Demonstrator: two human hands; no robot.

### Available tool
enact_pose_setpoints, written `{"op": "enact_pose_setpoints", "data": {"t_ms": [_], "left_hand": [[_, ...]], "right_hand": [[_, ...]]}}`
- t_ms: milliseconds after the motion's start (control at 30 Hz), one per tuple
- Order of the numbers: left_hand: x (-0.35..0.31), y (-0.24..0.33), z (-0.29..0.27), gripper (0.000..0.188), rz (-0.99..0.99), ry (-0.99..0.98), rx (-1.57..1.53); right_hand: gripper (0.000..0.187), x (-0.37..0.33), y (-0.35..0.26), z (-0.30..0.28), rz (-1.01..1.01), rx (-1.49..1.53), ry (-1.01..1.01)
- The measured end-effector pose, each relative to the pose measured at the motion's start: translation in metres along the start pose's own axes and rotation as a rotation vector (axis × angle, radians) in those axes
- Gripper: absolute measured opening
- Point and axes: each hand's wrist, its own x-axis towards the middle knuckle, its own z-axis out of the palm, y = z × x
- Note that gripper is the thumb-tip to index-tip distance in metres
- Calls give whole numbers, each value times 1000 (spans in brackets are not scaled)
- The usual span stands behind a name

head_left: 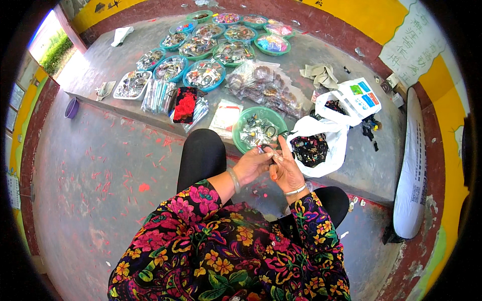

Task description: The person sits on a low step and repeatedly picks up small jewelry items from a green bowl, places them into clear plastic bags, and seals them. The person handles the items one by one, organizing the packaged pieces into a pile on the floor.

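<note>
head view: the left hand (248, 166) and right hand (289, 173) pinch a small dark item (268, 147) between their fingers (284, 147) just beside the green basin (237, 132), seemingly working it finely, so the next move calls for a steady pinch.

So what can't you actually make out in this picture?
All in the head view:
Small dark item at the left hand and right hand: partly covered by them, too small to name.
Packets in the nearest green basin: too small to tell their contents.
Long wrapped thing on the right: its covering hides the inside.
</note>
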Motion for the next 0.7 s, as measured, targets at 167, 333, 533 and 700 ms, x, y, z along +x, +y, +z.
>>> {"op": "enact_pose_setpoints", "data": {"t_ms": [167, 333, 533, 700], "left_hand": [[0, -1, -2, 24, -31, -44, -7], [-1, 0, 7, 28, 44, 26, 12], [3, 8, 0, 28, 97, 160, 67], [7, 6, -8, 24, 167, 167, 55]], "right_hand": [[76, 0, 2, -5, -9, 24, -22], [73, 1, 4, -6, -26, 16, -17], [72, 1, 2, -4, 3, -44, -2], [69, 2, 4, -7, 9, -64, 2]]}}
